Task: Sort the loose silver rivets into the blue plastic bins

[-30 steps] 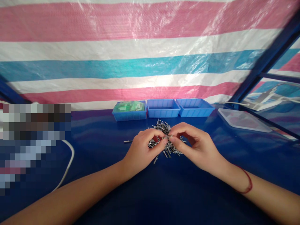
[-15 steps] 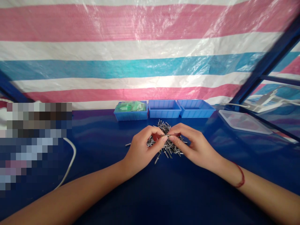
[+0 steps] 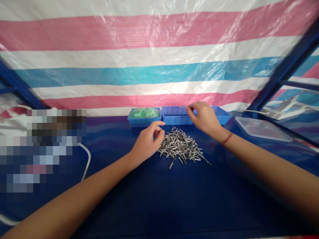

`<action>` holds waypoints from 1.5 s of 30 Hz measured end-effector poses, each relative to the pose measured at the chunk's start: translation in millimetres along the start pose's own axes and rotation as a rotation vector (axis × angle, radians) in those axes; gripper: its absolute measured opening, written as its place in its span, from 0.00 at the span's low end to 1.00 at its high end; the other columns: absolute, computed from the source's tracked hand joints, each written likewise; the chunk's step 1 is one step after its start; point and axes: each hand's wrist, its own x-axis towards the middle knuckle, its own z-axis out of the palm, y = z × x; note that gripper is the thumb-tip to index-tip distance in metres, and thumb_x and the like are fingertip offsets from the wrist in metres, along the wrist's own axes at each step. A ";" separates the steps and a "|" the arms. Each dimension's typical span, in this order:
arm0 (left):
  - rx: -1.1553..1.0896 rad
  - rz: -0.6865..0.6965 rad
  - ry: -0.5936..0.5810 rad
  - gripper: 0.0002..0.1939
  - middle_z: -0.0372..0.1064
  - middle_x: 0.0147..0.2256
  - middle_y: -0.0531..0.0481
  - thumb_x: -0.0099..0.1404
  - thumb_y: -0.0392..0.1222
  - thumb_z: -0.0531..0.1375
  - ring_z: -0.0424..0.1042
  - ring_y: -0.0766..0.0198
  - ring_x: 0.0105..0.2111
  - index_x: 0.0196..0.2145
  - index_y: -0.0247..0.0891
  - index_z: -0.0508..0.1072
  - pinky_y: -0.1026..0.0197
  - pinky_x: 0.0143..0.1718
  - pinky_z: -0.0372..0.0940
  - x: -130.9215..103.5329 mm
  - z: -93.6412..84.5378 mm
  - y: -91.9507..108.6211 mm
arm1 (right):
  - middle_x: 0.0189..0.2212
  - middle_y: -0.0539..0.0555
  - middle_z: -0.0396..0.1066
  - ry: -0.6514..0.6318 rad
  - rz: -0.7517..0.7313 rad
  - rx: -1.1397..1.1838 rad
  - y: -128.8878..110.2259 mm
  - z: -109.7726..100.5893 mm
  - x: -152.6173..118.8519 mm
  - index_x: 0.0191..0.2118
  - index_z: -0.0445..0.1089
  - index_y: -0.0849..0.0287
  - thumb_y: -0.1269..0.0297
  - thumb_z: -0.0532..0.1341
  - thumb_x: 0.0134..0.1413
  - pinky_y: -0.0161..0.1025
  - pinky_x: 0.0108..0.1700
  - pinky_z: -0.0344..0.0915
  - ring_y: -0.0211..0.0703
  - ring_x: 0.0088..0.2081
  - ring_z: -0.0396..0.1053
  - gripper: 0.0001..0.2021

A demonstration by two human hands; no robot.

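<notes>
A heap of silvery metal rivets (image 3: pixel 180 146) lies on the blue table. At its left edge is my left hand (image 3: pixel 149 139), fingers curled with a gap between thumb and forefinger and nothing visible between them. My right hand (image 3: pixel 203 118) is raised over the middle blue bin (image 3: pixel 175 116), its thumb and forefinger pinched on a thin rivet (image 3: pixel 183 107) that points left. Part of the right blue bin (image 3: pixel 221 116) shows behind this hand.
The left blue bin (image 3: pixel 144 122) holds green packets (image 3: pixel 143 113). On the right lies a clear plastic lid (image 3: pixel 263 128) near a white power strip (image 3: pixel 281 109). A white cable (image 3: pixel 88 159) curves across the left, beside a blurred area.
My hands have parted. My right hand has moved up to the middle bin with a rivet, and my left hand has shifted slightly left and opened. The view has shifted slightly.
</notes>
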 end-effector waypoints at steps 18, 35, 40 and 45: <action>0.214 0.064 -0.317 0.09 0.72 0.36 0.49 0.64 0.40 0.54 0.70 0.62 0.37 0.34 0.39 0.74 0.59 0.41 0.63 9.3 2.2 -0.8 | 0.28 0.53 0.73 -0.184 0.116 0.411 -28.4 -22.9 -60.8 0.33 0.71 0.60 0.65 0.56 0.53 0.38 0.33 0.62 0.42 0.30 0.68 0.08; -0.094 0.057 0.060 0.07 0.72 0.32 0.53 0.61 0.38 0.60 0.70 0.68 0.30 0.39 0.39 0.70 0.66 0.34 0.65 -9.6 3.0 48.1 | 0.33 0.53 0.75 -0.211 -0.086 0.720 -60.4 -45.6 -69.8 0.36 0.73 0.57 0.64 0.55 0.60 0.41 0.40 0.64 0.42 0.36 0.69 0.09; -0.098 0.086 0.070 0.02 0.73 0.31 0.53 0.63 0.38 0.58 0.70 0.69 0.29 0.34 0.38 0.71 0.67 0.33 0.65 -16.6 3.7 44.7 | 0.32 0.53 0.74 -0.222 -0.031 0.777 -62.1 -44.0 -71.5 0.35 0.72 0.57 0.64 0.57 0.58 0.38 0.38 0.66 0.40 0.35 0.70 0.07; -0.098 0.112 0.082 0.03 0.73 0.33 0.52 0.63 0.37 0.58 0.70 0.69 0.31 0.36 0.39 0.72 0.67 0.35 0.65 -19.7 3.9 44.5 | 0.31 0.52 0.73 -0.327 0.108 0.909 -61.1 -42.4 -71.4 0.37 0.71 0.58 0.61 0.56 0.58 0.35 0.31 0.64 0.37 0.30 0.68 0.09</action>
